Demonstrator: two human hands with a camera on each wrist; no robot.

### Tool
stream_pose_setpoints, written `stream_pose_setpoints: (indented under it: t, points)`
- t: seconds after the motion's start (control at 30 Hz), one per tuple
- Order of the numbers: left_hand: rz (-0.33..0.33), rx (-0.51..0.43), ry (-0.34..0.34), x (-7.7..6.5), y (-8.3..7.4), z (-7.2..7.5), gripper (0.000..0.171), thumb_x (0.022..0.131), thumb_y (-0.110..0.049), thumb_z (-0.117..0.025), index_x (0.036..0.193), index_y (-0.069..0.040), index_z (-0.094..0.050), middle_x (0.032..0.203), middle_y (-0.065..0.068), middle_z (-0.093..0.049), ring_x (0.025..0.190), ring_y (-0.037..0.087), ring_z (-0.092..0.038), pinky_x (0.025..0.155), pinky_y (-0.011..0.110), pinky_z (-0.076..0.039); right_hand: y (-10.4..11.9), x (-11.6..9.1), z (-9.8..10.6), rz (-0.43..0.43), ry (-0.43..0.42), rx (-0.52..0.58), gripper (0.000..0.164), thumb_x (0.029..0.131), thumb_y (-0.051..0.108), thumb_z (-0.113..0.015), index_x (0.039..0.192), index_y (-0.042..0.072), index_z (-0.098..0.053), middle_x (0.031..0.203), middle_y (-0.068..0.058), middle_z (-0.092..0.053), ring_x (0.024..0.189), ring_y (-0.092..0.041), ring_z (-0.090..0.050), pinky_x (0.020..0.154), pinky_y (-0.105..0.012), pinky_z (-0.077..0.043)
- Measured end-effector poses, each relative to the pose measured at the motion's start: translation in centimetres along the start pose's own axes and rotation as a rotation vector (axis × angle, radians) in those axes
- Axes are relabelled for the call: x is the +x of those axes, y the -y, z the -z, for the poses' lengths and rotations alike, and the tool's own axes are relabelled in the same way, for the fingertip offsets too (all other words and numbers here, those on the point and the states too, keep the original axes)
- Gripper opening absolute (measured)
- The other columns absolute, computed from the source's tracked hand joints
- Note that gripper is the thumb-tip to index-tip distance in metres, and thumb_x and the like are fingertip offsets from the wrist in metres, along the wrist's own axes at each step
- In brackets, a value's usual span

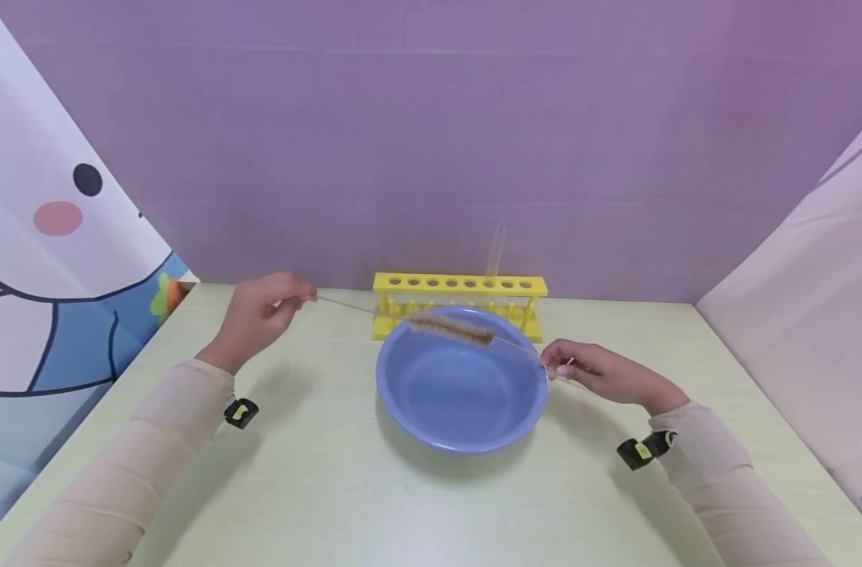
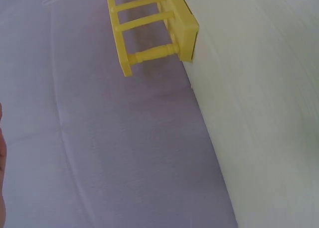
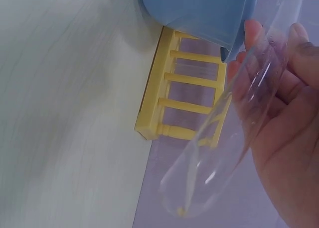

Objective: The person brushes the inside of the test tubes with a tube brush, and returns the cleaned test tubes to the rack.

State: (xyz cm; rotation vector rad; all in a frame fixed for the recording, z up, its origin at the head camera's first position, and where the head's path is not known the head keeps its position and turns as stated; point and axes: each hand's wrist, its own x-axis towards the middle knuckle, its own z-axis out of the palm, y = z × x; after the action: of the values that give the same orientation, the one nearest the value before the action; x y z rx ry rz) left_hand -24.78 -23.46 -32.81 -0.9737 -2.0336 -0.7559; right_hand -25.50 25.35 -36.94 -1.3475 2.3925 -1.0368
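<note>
My left hand [image 1: 264, 315] pinches the thin wire handle of a test tube brush [image 1: 453, 327], left of the basin. The brush's brown bristles lie over the far part of a blue basin [image 1: 459, 447]. My right hand [image 1: 601, 370] holds a clear glass test tube [image 3: 219, 138] between thumb and fingers, by the basin's right rim. The tube's mouth end points toward the bristles. Its rounded end shows near in the right wrist view, with a pale streak and a small yellowish spot. Only an edge of the left hand [image 2: 2, 173] shows in the left wrist view.
Behind the basin stands a yellow test tube rack [image 1: 459, 285] with a row of holes. Another clear test tube [image 1: 497, 250] stands upright in it, right of the middle. A purple cloth [image 1: 431, 157] hangs behind the pale table [image 1: 331, 488].
</note>
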Motion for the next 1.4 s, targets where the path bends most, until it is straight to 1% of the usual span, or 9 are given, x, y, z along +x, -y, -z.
stream_pose_setpoints:
  t: [0.17,0.27,0.37,0.53,0.67,0.8,1.03,1.23,1.4]
  points:
    - [-0.124,0.122,0.001,0.1,0.1,0.0,0.028,0.077,0.014,-0.055,0.085,-0.007,-0.071,0.069,0.003,-0.062,0.056,0.011,-0.045,0.053,0.024,-0.038,-0.1,-0.1,-0.1,0.022,-0.009,-0.012,0.017,0.097,0.000,-0.045,0.111,0.004,-0.053,0.092,0.005,-0.056,0.085,-0.011,-0.055,0.075,-0.025,-0.048]
    - [-0.205,0.219,0.038,0.1,0.1,0.2,0.027,0.078,0.007,-0.048,0.085,-0.008,-0.069,0.066,0.002,-0.059,0.054,0.013,-0.043,0.049,0.027,-0.038,-0.1,-0.2,-0.1,0.028,-0.008,-0.012,0.016,0.097,0.000,-0.045,0.110,0.004,-0.053,0.091,0.005,-0.055,0.084,-0.016,-0.055,0.074,-0.025,-0.047]
    - [-0.273,0.302,0.073,0.2,-0.1,0.3,0.025,0.079,0.005,-0.047,0.087,-0.007,-0.068,0.067,0.003,-0.059,0.053,0.016,-0.046,0.047,0.030,-0.042,0.0,-0.3,-0.1,0.030,-0.004,-0.012,0.016,0.096,0.000,-0.046,0.110,0.004,-0.053,0.091,0.005,-0.055,0.084,-0.019,-0.055,0.074,-0.024,-0.047]
    - [-0.334,0.361,0.133,0.4,-0.5,0.5,0.026,0.073,0.009,-0.054,0.091,-0.005,-0.066,0.072,0.005,-0.063,0.054,0.019,-0.050,0.046,0.031,-0.043,0.0,-0.4,0.0,0.036,0.004,-0.009,0.015,0.096,-0.001,-0.046,0.109,0.004,-0.054,0.091,0.005,-0.055,0.085,-0.015,-0.055,0.074,-0.024,-0.047]
    - [-0.367,0.375,0.147,0.6,-0.7,0.4,0.032,0.067,0.013,-0.058,0.093,-0.004,-0.066,0.076,0.007,-0.065,0.054,0.021,-0.051,0.045,0.032,-0.044,0.0,-0.4,0.1,0.036,0.011,-0.013,0.015,0.096,0.000,-0.046,0.109,0.004,-0.054,0.091,0.005,-0.055,0.085,-0.011,-0.055,0.074,-0.024,-0.047]
    - [-0.395,0.378,0.131,0.5,-0.7,0.3,0.034,0.067,0.013,-0.053,0.094,-0.002,-0.067,0.078,0.009,-0.065,0.055,0.024,-0.054,0.045,0.034,-0.045,0.0,-0.4,0.0,0.028,0.024,-0.014,0.016,0.097,0.002,-0.046,0.110,0.006,-0.054,0.092,0.004,-0.056,0.087,-0.015,-0.056,0.076,-0.026,-0.049]
    - [-0.414,0.432,0.080,0.4,-0.7,0.0,0.032,0.083,0.004,-0.037,0.094,-0.001,-0.068,0.079,0.009,-0.068,0.060,0.026,-0.060,0.049,0.037,-0.050,0.0,-0.2,-0.1,0.041,0.031,-0.008,0.016,0.097,0.001,-0.046,0.110,0.006,-0.054,0.092,0.005,-0.057,0.086,-0.014,-0.057,0.076,-0.025,-0.049]
    - [-0.416,0.415,-0.017,0.1,-0.6,-0.4,0.035,0.079,0.008,-0.038,0.094,-0.001,-0.069,0.079,0.009,-0.068,0.061,0.026,-0.059,0.049,0.039,-0.049,0.4,0.1,-0.1,0.075,0.041,0.020,0.017,0.096,-0.002,-0.046,0.109,0.004,-0.054,0.090,0.003,-0.057,0.085,-0.011,-0.056,0.075,-0.027,-0.049]
    - [-0.438,0.422,-0.070,0.1,-0.7,-0.6,0.036,0.079,0.007,-0.038,0.095,-0.002,-0.069,0.079,0.008,-0.068,0.059,0.025,-0.058,0.047,0.039,-0.047,0.7,0.1,-0.1,0.085,0.050,0.027,0.017,0.095,-0.003,-0.046,0.109,0.003,-0.055,0.089,0.003,-0.057,0.085,-0.009,-0.055,0.074,-0.029,-0.050]
